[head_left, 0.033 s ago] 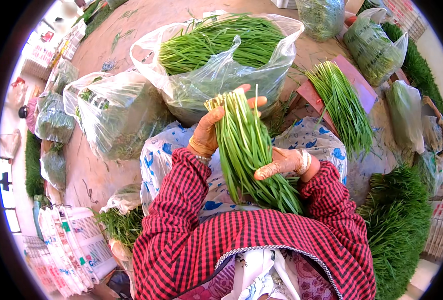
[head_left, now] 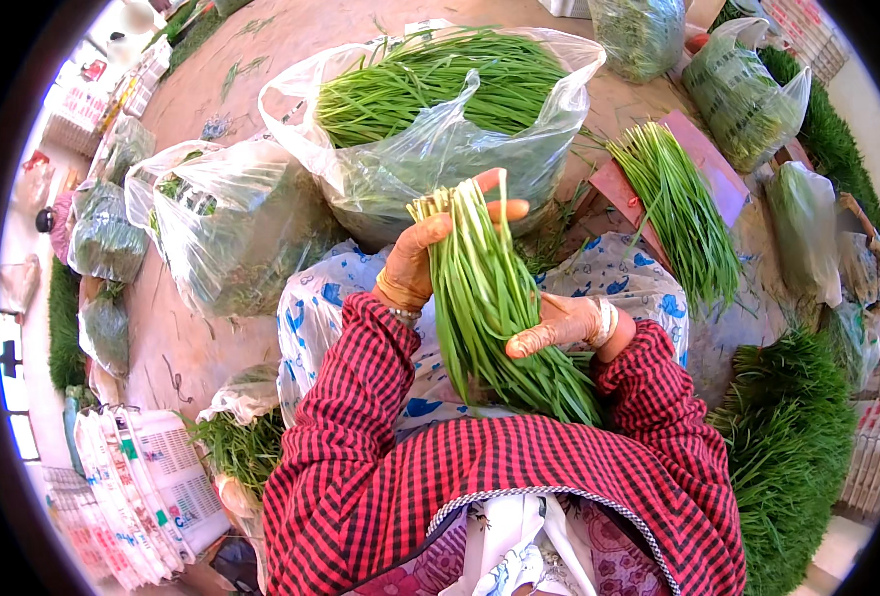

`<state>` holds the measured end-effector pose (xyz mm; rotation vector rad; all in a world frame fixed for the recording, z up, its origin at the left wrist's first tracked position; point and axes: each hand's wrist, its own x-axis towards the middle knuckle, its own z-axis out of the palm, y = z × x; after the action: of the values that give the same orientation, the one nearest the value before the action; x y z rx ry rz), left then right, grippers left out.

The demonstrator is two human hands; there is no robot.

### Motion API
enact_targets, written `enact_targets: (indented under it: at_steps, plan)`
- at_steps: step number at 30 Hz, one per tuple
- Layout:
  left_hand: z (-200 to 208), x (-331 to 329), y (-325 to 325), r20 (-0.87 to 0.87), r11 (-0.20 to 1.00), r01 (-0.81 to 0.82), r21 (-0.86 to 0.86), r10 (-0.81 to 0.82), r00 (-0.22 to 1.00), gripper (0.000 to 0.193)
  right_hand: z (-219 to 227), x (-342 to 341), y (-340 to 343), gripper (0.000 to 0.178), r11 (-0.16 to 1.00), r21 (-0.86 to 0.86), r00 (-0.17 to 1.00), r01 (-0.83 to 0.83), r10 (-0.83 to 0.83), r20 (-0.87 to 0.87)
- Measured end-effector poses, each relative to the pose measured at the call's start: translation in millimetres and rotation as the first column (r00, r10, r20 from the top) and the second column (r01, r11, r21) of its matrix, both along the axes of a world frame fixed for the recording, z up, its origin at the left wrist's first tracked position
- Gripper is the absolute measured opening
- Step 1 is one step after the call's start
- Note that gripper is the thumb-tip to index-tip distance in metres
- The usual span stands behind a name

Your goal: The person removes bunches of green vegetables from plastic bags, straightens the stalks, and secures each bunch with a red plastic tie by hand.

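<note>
A thick bunch of garlic chives (head_left: pixel 485 308) lies slantwise across my two hands above my lap, pale cut ends up and leafy ends toward my body. My left hand (head_left: pixel 415 256), in a thin glove, is closed round the pale stalk ends, its fingers passing behind them and showing on the far side. One stalk stands apart by those fingertips. My right hand (head_left: pixel 564 323), also gloved, grips the leafy part with the thumb on top; its other fingers are hidden beneath. Beyond my hands stands a large clear bag (head_left: pixel 430 184) heaped with chives.
Another bunch of chives (head_left: pixel 673 204) rests on a pink board (head_left: pixel 713 169) to the right. Left stands a clear bag (head_left: pixel 251 228) of greens. A big chive pile (head_left: pixel 793 447) is at my right side, folded printed sacks (head_left: pixel 157 487) lower left. A blue-patterned plastic sheet (head_left: pixel 331 308) covers my lap.
My left fingertips have shifted slightly, and the lone stalk beside them has moved a little to the left. My right hand and the bunch have hardly moved.
</note>
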<state>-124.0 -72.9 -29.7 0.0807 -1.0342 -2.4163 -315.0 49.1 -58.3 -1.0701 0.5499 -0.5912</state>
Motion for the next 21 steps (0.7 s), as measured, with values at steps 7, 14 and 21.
enact_targets:
  at_steps: [7,14,21]
  plan:
    - [2.5,-3.6,-9.7,0.299,0.937,-0.342,-0.063,0.345,0.89,0.052,-0.9,-32.3,-28.9,0.1,0.843,-0.135,0.853,0.521,-0.507,0.123]
    - [-9.8,-15.3,-12.9,0.141,0.93,-0.344,0.132,0.326,0.935,0.042,0.1,10.0,-42.6,0.076,0.746,-0.441,0.719,0.499,-0.64,-0.27]
    - [-28.0,4.6,-8.7,0.086,0.953,-0.283,0.11,0.274,0.958,0.06,3.6,11.8,-29.2,0.057,0.824,-0.116,0.831,0.555,-0.555,0.035]
